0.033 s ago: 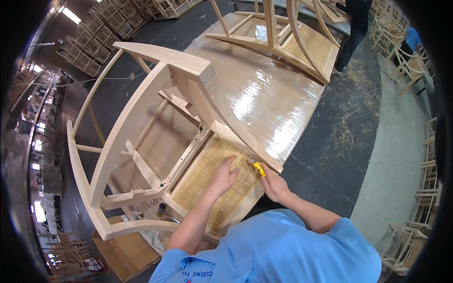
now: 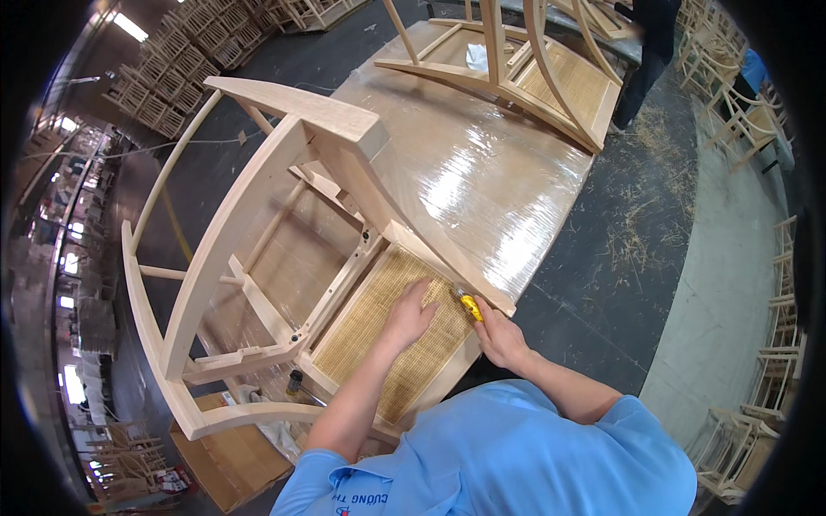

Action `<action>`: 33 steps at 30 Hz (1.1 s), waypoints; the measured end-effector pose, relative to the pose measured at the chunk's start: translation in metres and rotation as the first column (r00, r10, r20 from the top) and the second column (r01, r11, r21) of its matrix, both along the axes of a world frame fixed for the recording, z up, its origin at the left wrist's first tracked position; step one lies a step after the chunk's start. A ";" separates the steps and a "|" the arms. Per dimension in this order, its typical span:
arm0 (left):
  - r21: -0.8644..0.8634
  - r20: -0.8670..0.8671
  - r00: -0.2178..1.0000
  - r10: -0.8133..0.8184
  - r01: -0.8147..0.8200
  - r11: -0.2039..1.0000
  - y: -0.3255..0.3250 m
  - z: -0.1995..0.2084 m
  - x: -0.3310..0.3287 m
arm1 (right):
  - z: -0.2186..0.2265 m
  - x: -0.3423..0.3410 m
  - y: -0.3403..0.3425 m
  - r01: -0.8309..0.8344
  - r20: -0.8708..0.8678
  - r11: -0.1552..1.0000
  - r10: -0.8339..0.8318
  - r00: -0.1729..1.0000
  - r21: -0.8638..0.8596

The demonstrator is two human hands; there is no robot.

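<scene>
An unfinished pale wooden chair frame (image 2: 245,211) lies tipped over on the table, its woven cane panel (image 2: 361,331) facing up close to my body. On the cane rests my left hand (image 2: 411,315), fingers stretched out and thumb apart, holding nothing. My right hand (image 2: 502,335) grips a yellow utility knife (image 2: 470,307). The knife's front end points toward the panel's right edge, beside a curved wooden leg; whether its blade touches the cane is too small to tell. A screwdriver with a dark handle (image 2: 295,381) lies left of the panel, partly hidden by my left arm.
The table (image 2: 482,185) has a shiny plastic-wrapped top. A second chair frame (image 2: 551,86) lies at its far end, near a standing person in dark clothes (image 2: 650,52). A cardboard box (image 2: 232,456) sits at lower left. Shavings (image 2: 650,206) litter the floor at right.
My left hand has slid very slightly farther away across the cane. My right hand and the knife look the same.
</scene>
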State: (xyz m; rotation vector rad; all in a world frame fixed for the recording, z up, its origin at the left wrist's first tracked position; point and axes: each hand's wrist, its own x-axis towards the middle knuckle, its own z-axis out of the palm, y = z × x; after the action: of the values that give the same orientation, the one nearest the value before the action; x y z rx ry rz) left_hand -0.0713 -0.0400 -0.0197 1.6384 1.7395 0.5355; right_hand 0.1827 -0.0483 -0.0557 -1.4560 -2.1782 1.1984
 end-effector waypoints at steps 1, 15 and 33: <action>0.006 -0.048 0.999 -0.025 0.025 1.000 0.015 -0.003 0.002 | 0.004 -0.001 0.007 -0.025 0.040 0.999 0.026 0.999 -0.034; -0.275 -0.280 0.936 -0.214 0.136 0.952 0.076 0.007 0.018 | 0.004 0.000 0.029 -0.088 0.149 0.996 0.091 0.985 -0.028; -0.253 -0.274 0.946 -0.174 0.104 0.962 0.075 0.005 0.019 | 0.003 -0.005 0.029 -0.076 0.184 0.996 0.083 0.979 -0.044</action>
State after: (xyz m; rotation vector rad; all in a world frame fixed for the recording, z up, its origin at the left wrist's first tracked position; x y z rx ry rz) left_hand -0.0521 0.0346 -0.0150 1.7164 1.7964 0.0124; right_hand 0.1777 -0.0196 -0.0525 -1.5669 -2.3693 1.1771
